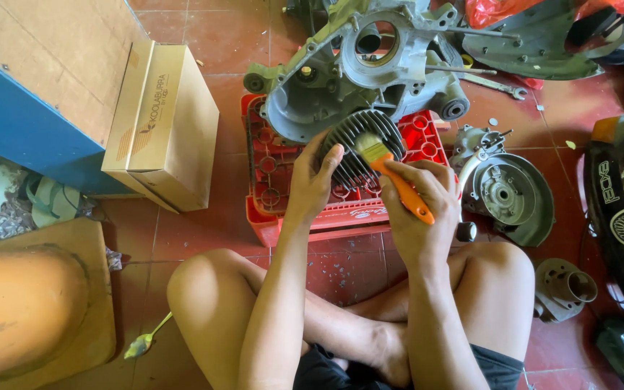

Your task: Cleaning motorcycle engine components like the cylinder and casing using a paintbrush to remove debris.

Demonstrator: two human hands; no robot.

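Hands brush finned cylinder [359, 144]; tan cardboard box [164, 123] sits left

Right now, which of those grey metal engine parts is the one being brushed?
The round finned part, held by the left hand over the red crate. The right hand holds the orange-handled brush against it; the other castings lie untouched.

Place: informal engine repair workshop | floor: red tiles [204, 29] | evidence: grey cast-metal engine casing [341, 79] on red plastic crate [283, 188], steel wrench [496, 85], loose round metal engine cover [507, 195].
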